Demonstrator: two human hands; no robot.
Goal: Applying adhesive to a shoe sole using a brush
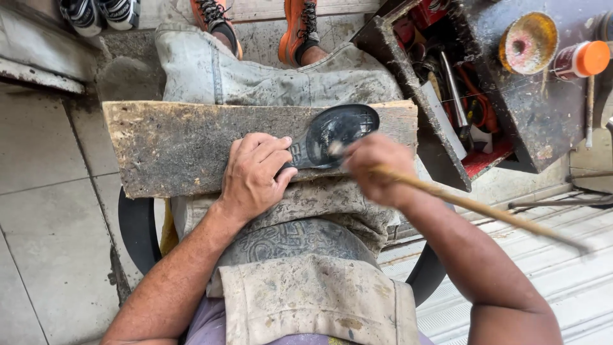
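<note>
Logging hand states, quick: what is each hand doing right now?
Left hand: flat, pressing the dark shoe sole onto the wooden board.
Right hand: closed around a long wooden stick.

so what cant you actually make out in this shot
All in the head view:
- Heel end of the black shoe sole: covered by the left hand.
- Working tip of the wooden stick: motion-blurred and partly behind the right hand.
- Tools in the red-lined toolbox: a dark jumble, too cluttered to tell apart.
- Striped shoes: cut off by the top edge.
</note>
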